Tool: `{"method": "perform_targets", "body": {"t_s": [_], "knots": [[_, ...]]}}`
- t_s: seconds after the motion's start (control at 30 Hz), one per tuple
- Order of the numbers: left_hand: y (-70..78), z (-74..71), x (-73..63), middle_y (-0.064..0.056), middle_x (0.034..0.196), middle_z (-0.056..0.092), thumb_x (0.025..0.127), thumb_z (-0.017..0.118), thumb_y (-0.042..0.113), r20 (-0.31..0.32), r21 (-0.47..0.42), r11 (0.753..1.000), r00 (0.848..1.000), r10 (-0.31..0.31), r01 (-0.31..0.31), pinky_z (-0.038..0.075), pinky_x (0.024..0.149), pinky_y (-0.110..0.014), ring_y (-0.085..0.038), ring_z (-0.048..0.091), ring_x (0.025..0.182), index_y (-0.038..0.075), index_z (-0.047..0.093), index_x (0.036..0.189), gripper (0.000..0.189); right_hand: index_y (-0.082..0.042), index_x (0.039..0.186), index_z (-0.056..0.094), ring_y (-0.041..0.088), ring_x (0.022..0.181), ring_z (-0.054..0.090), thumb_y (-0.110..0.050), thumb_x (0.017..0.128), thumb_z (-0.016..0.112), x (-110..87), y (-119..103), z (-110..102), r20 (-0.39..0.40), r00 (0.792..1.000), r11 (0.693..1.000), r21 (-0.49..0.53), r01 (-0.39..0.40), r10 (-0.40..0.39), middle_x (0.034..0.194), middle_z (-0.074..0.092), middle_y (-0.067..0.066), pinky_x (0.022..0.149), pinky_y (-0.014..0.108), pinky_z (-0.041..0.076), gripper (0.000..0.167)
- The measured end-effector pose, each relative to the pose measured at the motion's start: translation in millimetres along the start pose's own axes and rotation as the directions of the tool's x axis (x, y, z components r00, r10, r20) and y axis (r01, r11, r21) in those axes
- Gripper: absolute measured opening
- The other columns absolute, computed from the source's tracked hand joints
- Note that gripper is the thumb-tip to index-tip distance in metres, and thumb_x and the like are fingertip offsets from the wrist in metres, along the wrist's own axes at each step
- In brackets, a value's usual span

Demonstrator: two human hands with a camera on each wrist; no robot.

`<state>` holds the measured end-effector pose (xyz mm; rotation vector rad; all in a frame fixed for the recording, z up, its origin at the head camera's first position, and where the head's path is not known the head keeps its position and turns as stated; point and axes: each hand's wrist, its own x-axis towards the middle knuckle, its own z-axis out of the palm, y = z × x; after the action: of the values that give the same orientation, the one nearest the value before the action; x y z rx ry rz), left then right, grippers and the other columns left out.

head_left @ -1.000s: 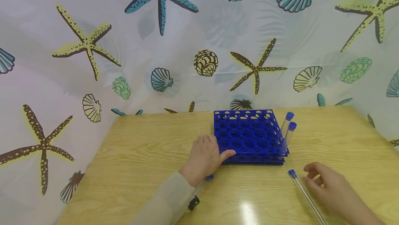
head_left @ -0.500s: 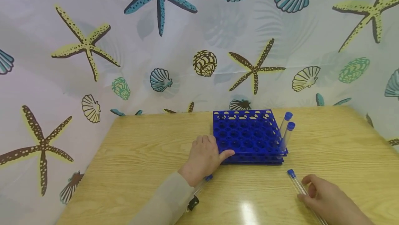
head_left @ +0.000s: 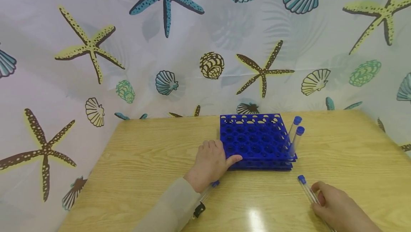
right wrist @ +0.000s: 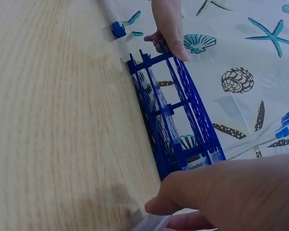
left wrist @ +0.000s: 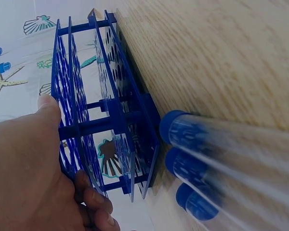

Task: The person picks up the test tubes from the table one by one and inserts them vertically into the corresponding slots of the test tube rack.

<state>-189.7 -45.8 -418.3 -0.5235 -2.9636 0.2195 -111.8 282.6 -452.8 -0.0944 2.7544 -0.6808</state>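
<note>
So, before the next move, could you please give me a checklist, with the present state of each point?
1. Left hand holds the left end of the rack: ok.
2. Right hand has thumb and fingers around the loose tube: ok.
3. Firmness of that grip: cannot tell.
4. Blue cap on this tube: ok; how tightly it fits, cannot tell.
5. Free holes in the rack: ok, many; two tubes stand at its right end.
6. Loose tube lined up over a hole: not ok, it is in front of the rack, apart from it.
</note>
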Motion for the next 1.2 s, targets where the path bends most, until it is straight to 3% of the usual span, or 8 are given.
{"method": "perform_targets", "body": {"t_s": [0.33,0.47,0.6,0.97,1.2], "knots": [[-0.5,-0.5,-0.4,-0.002,0.071,0.045,0.094,0.022,0.075,-0.023,-0.021,1.0,1.0,-0.008,0.007,0.036,0.059,-0.027,-0.016,0.04,0.063,0.009,0.049,0.08,0.073,0.01,0.123,0.053,0.014,0.07,0.05,-0.01,0.089,0.061,4.1,1,-10,-0.002,1.0,0.998,0.06,-0.028,0.028,0.082,0.057,0.001,0.056,0.024,0.042,0.041],[-0.4,-1.5,-0.5,-0.002,0.072,0.045,0.094,0.022,0.075,-0.007,-0.041,0.999,1.0,-0.01,0.01,0.036,0.061,-0.027,-0.016,0.04,0.065,0.008,0.049,0.081,0.073,0.011,0.122,0.053,0.009,0.066,0.048,-0.009,0.088,0.061,4.5,3,-14,-0.083,0.996,0.999,0.022,0.042,-0.04,0.081,0.058,0.0,0.055,0.023,0.041,0.04],[-0.2,-1.9,0.2,-0.002,0.072,0.044,0.094,0.022,0.075,-0.008,-0.044,0.999,1.0,-0.009,0.009,0.035,0.06,-0.027,-0.016,0.039,0.065,0.008,0.048,0.08,0.073,0.013,0.119,0.054,0.003,0.061,0.044,-0.007,0.087,0.062,4.5,3,-19,-0.171,0.979,0.994,-0.015,0.112,-0.113,0.08,0.058,0.0,0.054,0.022,0.04,0.039],[0.7,-0.8,0.2,-0.002,0.072,0.042,0.093,0.019,0.076,0.014,-0.022,1.0,1.0,-0.012,0.012,0.033,0.06,-0.027,-0.017,0.039,0.066,0.008,0.047,0.081,0.074,0.014,0.126,0.05,0.009,0.065,0.049,-0.008,0.09,0.058,11.8,-8,-38,-0.173,0.98,0.994,0.017,0.105,-0.101,0.089,0.062,0.005,0.053,0.024,0.044,0.043],[1.2,0.4,0.6,-0.001,0.07,0.041,0.093,0.019,0.076,-0.005,-0.01,1.0,1.0,-0.01,0.01,0.033,0.058,-0.027,-0.016,0.038,0.063,0.009,0.046,0.08,0.074,0.015,0.124,0.05,0.011,0.069,0.053,-0.005,0.091,0.058,17.6,-16,-50,-0.228,0.962,0.988,0.004,0.157,-0.152,0.089,0.062,0.007,0.052,0.024,0.045,0.039]]}}
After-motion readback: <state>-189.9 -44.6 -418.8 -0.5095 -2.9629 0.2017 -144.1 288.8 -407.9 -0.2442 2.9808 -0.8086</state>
